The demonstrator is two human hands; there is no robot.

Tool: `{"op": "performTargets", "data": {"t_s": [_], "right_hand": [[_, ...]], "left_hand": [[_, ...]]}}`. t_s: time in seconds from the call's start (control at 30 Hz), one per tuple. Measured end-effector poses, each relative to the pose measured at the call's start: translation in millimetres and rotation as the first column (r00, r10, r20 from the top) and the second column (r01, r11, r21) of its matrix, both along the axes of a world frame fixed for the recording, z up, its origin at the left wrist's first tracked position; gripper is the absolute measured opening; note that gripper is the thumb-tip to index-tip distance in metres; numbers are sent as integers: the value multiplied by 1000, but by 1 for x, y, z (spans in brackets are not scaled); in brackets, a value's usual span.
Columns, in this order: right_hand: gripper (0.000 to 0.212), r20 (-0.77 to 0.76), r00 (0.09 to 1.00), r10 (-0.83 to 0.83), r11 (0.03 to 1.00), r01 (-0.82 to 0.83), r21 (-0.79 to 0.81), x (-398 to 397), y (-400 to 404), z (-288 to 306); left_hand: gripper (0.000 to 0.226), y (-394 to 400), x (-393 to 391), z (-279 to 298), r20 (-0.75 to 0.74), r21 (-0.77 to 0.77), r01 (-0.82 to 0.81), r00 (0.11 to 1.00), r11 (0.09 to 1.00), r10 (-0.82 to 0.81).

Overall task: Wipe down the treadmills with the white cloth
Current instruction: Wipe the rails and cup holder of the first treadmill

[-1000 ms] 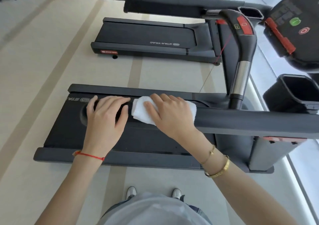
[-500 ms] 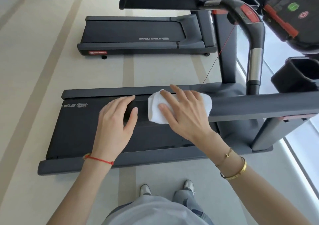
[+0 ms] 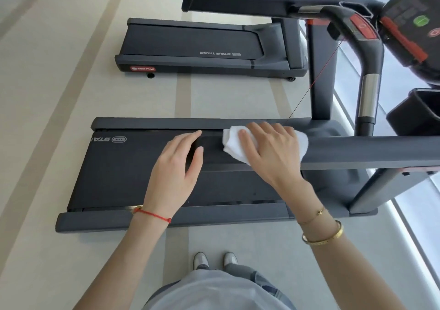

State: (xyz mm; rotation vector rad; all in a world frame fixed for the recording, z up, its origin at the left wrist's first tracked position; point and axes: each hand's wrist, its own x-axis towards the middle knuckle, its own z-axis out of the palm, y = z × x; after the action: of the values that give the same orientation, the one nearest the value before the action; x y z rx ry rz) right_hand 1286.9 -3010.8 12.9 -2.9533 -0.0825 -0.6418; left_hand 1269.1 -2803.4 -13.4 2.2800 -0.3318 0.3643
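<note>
right hand (image 3: 271, 152) spread flat, pressing white cloth (image 3: 232, 145) onto handrail (image 3: 369, 151). left hand (image 3: 177, 169) open beside it. cloth soft, light, bunches; keep palm on top.

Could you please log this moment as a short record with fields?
setting: gym floor, two treadmills side by side
near treadmill: person stands beside it, both hands on its handrail
cloth: white, folded, on the handrail under the right hand
right hand: fingers spread, presses the cloth
left hand: flat on the handrail's end, touches no cloth
far treadmill: nobody at it
console: upper right, green button
</note>
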Motion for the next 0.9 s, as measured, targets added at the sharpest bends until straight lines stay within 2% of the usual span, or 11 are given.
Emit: {"op": "performTargets", "data": {"t_s": [0.1, 0.23, 0.3, 0.4, 0.47, 0.6, 0.7, 0.77, 0.9], "right_hand": [[40, -13, 994, 111, 994, -111, -6, -3, 22, -4], [44, -9, 967, 256, 964, -256, -70, -14, -4, -8], [42, 15, 980, 201, 977, -199, -69, -17, -26, -9], [30, 91, 996, 3, 1000, -3, -2, -10, -30, -6], [27, 101, 995, -17, 1000, 16, 6, -5, -7, -3], [40, 25, 975, 220, 975, -219, -19, -12, 34, -12], [47, 28, 947, 319, 945, -317, -76, -17, 12, -13], [45, 39, 957, 287, 956, -283, -82, -18, -9, -13], [38, 143, 989, 33, 999, -38, 34, -6, -13, -9]], "left_hand": [[39, 1, 0, -1, -1, -19, 11, 1000, 1000, -11], [38, 4, 1, -1, -7, -4, 23, 1000, 1000, -23], [37, 5, 1, -1, -9, -6, 23, 1000, 1000, -23], [37, 5, 1, -1, -7, -13, 27, 1000, 1000, -27], [36, 5, 2, -1, -5, -22, 36, 999, 999, -36], [32, 8, 2, -3, -20, -75, 44, 999, 996, -46], [34, 8, 1, -4, -26, -65, 38, 999, 997, -40], [35, 8, 2, -4, -25, -50, 27, 999, 998, -29], [35, 6, 1, -3, -31, -52, 19, 999, 998, -21]]}}
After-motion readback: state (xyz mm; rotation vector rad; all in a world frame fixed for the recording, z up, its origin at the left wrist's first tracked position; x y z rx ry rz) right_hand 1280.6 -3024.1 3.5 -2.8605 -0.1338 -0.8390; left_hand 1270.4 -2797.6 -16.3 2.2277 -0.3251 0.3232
